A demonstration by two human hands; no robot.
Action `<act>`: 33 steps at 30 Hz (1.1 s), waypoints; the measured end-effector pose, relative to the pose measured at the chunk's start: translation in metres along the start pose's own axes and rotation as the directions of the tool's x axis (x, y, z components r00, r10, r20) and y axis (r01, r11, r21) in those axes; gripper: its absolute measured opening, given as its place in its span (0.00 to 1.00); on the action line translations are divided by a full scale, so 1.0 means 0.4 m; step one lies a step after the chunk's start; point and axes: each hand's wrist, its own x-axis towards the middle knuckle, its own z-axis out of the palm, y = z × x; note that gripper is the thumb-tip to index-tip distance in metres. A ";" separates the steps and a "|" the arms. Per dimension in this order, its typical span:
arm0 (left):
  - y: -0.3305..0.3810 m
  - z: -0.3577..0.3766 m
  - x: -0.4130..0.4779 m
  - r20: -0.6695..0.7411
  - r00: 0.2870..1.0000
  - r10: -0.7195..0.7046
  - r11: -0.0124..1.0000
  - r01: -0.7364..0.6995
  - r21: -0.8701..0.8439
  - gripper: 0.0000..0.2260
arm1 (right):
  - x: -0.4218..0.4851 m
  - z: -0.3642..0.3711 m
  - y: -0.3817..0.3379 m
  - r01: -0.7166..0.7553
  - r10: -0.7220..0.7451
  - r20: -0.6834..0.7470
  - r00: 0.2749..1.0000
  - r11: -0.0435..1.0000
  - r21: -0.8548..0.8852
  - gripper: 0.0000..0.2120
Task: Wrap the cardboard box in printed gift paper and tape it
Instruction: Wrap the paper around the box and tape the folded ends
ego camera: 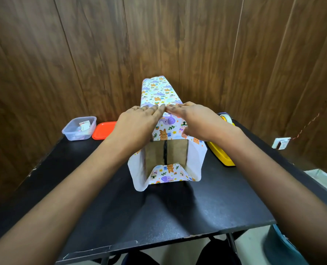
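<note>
Pressing down with left hand [139,119] and right hand [189,115], fingers straight and flat, tips meeting on the near top edge of the wrapped box. Grasping nothing, only pinning printed gift paper [159,92] against the top, with the right thumb [185,131] laid on the top flap [168,129] folded down just below. Directly beneath the palms: the near end of the cardboard box [170,152], bare brown with a dark seam down the middle, standing on the black table [159,211] and running away from the grip toward the wooden wall [101,54]. Either side of that bare end, white-backed side flaps [137,169] splayed open; at its foot, a bottom flap [168,174] lying out toward the body. No tape visible on this end. Likely to spring back up once released, for want of tape on the top flap. Risk also of a slack, crooked crease from uneven pressure, or of a tear at the corners from pulling the side flaps in too hard. Just right of the right wrist, a yellow tape dispenser [222,153]: near, yet needing one hand off the fold to fetch, and so probably loosening the paper. Well left of the left hand, a clear plastic container [78,129] and an orange lid [103,130], out of the way.
</note>
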 end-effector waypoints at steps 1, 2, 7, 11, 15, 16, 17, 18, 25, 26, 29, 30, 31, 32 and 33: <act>-0.001 0.004 0.000 -0.009 1.000 0.008 1.000 -0.008 0.007 0.38 | 0.000 0.000 -0.001 0.000 0.000 0.002 1.000 1.000 0.004 0.39; -0.001 0.007 0.001 -0.019 1.000 0.017 1.000 -0.016 0.012 0.38 | 0.000 0.000 -0.005 -0.002 0.002 0.001 1.000 1.000 0.011 0.39; 0.002 0.004 -0.003 -0.101 0.991 0.083 0.997 -0.082 0.013 0.42 | -0.015 -0.010 0.009 -0.067 0.076 -0.012 0.997 0.930 0.361 0.33; 0.002 0.004 -0.010 -0.143 0.979 0.145 0.989 -0.145 0.009 0.42 | -0.042 0.012 0.077 -0.036 0.138 -0.005 0.990 0.292 0.956 0.29; -0.001 0.013 -0.002 -0.112 0.975 0.193 0.981 -0.189 0.046 0.40 | -0.054 0.093 0.174 -0.092 0.529 -0.025 0.848 0.193 0.977 0.16; -0.004 0.012 -0.005 -0.109 0.974 0.197 0.980 -0.193 0.052 0.40 | -0.050 0.120 0.199 -0.225 0.650 -0.034 0.759 0.310 0.924 0.15; 0.002 0.012 -0.001 -0.113 0.973 0.203 0.979 -0.198 0.053 0.40 | -0.054 0.144 0.238 -0.401 0.747 -0.060 0.662 0.420 0.814 0.14; 0.002 0.012 -0.004 -0.109 0.975 0.194 0.980 -0.189 0.055 0.41 | -0.056 0.168 0.268 -0.559 0.800 -0.061 0.596 0.469 0.684 0.15; -0.009 0.042 -0.001 -0.260 0.946 0.192 0.979 -0.203 -0.015 0.50 | -0.066 0.230 0.343 -0.803 0.812 0.338 0.476 0.244 0.544 0.21; -0.009 0.045 -0.001 -0.269 0.944 0.189 0.980 -0.200 -0.011 0.50 | -0.063 0.226 0.346 -0.770 0.814 0.337 0.473 0.196 0.607 0.19; -0.009 0.049 -0.002 -0.267 0.944 0.193 0.981 -0.191 0.035 0.48 | -0.064 0.202 0.355 -0.664 0.782 0.405 0.474 0.015 0.748 0.18; -0.009 0.049 -0.002 -0.279 0.940 0.196 0.981 -0.191 0.046 0.48 | -0.066 0.192 0.355 -0.646 0.766 0.427 0.481 -0.019 0.763 0.18; -0.012 0.049 0.000 -0.288 0.938 0.194 0.981 -0.188 0.049 0.49 | -0.069 0.184 0.352 -0.637 0.756 0.438 0.487 -0.036 0.770 0.19; -0.013 0.050 0.002 -0.284 0.939 0.194 0.981 -0.188 0.049 0.48 | -0.076 0.178 0.350 -0.632 0.754 0.439 0.488 -0.042 0.774 0.19; -0.016 0.053 0.002 -0.269 0.943 0.193 0.981 -0.188 0.044 0.47 | -0.083 0.173 0.346 -0.626 0.757 0.433 0.490 -0.040 0.779 0.20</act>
